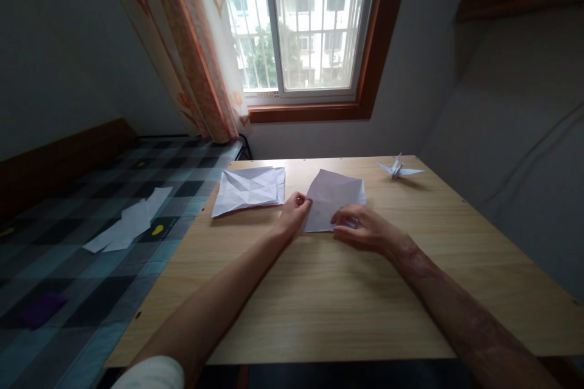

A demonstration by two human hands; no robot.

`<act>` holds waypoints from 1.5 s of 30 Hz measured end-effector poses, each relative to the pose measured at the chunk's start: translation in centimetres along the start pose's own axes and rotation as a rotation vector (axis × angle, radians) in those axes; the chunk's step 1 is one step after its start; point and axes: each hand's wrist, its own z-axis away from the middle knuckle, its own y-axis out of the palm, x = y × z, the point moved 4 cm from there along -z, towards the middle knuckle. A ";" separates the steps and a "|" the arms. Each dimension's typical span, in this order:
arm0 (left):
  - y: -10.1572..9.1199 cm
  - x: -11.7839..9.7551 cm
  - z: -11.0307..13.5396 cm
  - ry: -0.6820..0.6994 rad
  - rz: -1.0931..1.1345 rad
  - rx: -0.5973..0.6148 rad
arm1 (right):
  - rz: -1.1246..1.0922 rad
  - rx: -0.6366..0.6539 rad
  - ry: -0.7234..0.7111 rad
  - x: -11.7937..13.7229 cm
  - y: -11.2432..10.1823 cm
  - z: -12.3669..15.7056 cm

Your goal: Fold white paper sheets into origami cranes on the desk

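A white square sheet of paper (328,191) with faint creases is at the middle of the table, its far edge slightly raised. My left hand (295,211) pinches the paper's left edge between thumb and fingers. At the lower right, my right hand (358,226) has its fingers curled round the near edge of the same sheet; the palm side is partly hidden. Left of it lies a small stack of creased white paper (250,187). A folded white paper crane (398,169) stands at the table's far right.
The light wooden table (283,298) stands below a barred window (314,24). To the left is a bed with a checked sheet (182,170), bearing white paper strips (130,222) and a purple item (43,309). A patterned curtain (191,55) hangs beside the window.
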 end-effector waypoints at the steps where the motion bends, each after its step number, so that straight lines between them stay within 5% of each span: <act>1: 0.1 0.2 -0.1 -0.015 0.024 -0.008 | -0.034 0.004 0.030 -0.4 0.0 -0.1; 9: -0.4 -0.3 0.4 0.036 0.028 -0.157 | 0.122 -0.140 0.181 -4.6 0.3 -0.8; 15: -2.6 -3.1 0.2 0.135 -0.096 -0.302 | 0.387 -0.206 0.245 -4.2 0.8 -0.6; 19: -7.6 -6.2 -2.3 0.240 -0.198 -0.397 | 0.447 -0.211 0.227 -3.8 1.3 -0.6; 24: -17.1 -6.2 -5.0 0.013 -0.375 -0.496 | 0.461 -0.225 0.243 -4.2 1.6 -0.8; 28: -22.8 -4.7 -4.1 -0.150 -0.563 -0.522 | 0.459 -0.240 0.242 -4.3 1.7 -0.9; 31: -24.9 -4.4 -2.6 -0.199 -0.706 -0.536 | 0.456 -0.248 0.240 -4.3 1.7 -0.9; 33: -25.1 -4.6 -2.0 -0.184 -0.835 -0.540 | 0.455 -0.252 0.243 -4.3 1.7 -1.0; 36: -23.2 -5.8 -2.0 0.042 -1.186 -0.465 | 0.447 -0.250 0.252 -4.3 1.6 -1.1; 40: -18.6 -5.1 -3.5 0.285 -1.280 -0.138 | 0.426 -0.255 0.278 -4.1 1.7 -1.2; 45: -16.4 -0.8 -6.0 0.066 -1.309 0.033 | 0.384 -0.250 0.334 -5.1 0.5 -1.5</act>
